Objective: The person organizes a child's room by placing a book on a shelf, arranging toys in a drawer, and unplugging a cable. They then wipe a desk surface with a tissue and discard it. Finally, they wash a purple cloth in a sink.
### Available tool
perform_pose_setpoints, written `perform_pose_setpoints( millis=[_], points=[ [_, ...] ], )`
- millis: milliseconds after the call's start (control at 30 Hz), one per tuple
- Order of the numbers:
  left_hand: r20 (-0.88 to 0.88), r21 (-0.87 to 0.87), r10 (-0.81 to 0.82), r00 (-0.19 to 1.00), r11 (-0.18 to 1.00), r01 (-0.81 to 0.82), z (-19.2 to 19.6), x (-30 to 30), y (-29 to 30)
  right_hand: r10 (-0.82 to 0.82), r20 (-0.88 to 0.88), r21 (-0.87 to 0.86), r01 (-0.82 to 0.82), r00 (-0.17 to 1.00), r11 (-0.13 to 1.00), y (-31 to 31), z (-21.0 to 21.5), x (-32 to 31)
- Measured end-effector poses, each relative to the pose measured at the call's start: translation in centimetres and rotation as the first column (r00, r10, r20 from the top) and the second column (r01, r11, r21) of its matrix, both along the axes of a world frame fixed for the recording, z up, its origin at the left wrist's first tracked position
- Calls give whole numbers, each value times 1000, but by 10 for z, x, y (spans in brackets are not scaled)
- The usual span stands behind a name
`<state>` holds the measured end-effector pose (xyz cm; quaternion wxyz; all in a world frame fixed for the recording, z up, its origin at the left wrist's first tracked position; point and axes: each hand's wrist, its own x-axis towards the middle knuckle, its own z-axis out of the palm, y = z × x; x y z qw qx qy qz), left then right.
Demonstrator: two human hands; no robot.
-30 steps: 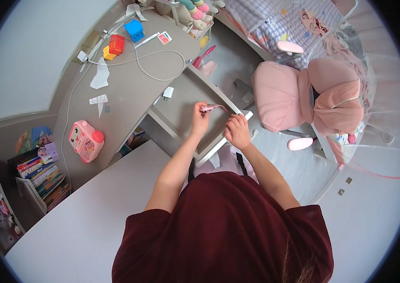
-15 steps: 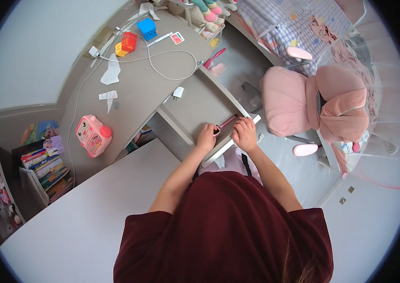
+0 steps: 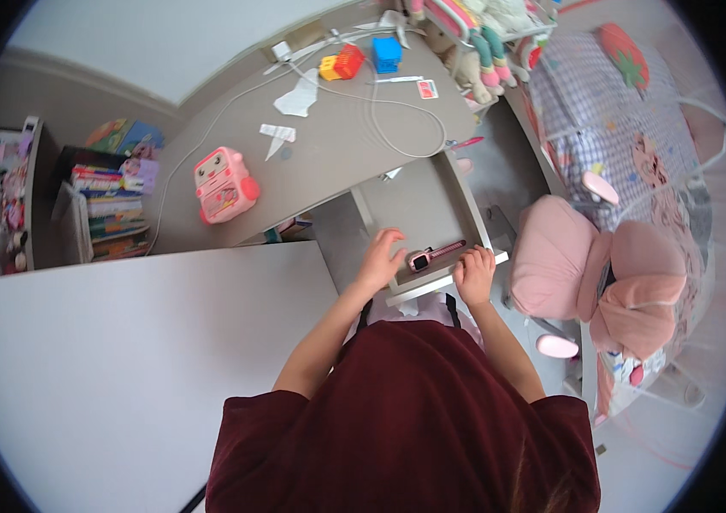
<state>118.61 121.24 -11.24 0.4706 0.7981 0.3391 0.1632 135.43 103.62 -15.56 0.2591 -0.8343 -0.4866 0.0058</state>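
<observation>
Grey worktop (image 3: 329,162) has a pull-out drawer (image 3: 419,209) open under it. Inside, near the front edge, lies a pink watch (image 3: 433,256). Its strap points up and to the right. The left hand (image 3: 383,256) rests flat and loose just left of it. The right hand (image 3: 474,274) grips the drawer's front edge, a bit farther away.

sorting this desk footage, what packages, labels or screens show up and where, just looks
watch: in the open drawer between both hands, small dark square screen, pink strap.
toy camera: on the desk, pink, boxy, pale front panel.
small card: far desk edge, red and white rectangle.
books: shelf at left, colourful spines.
</observation>
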Motion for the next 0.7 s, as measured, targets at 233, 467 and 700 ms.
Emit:
perform_pose_setpoints(
  millis=[233, 467, 700],
  points=[
    [31, 353, 584, 811, 752, -556, 49, -103, 102, 59, -17, -32, -60, 998, 998, -7, -2, 3],
    [-62, 418, 970, 235, 239, -876, 11, -243, 256, 140, -30, -63, -141, 990, 988, -16, 10, -3],
    [-182, -624, 935, 304, 129, -771, 0, -246, 284, 58, -7, -100, -58, 998, 993, -16, 9, -4]
  ],
)
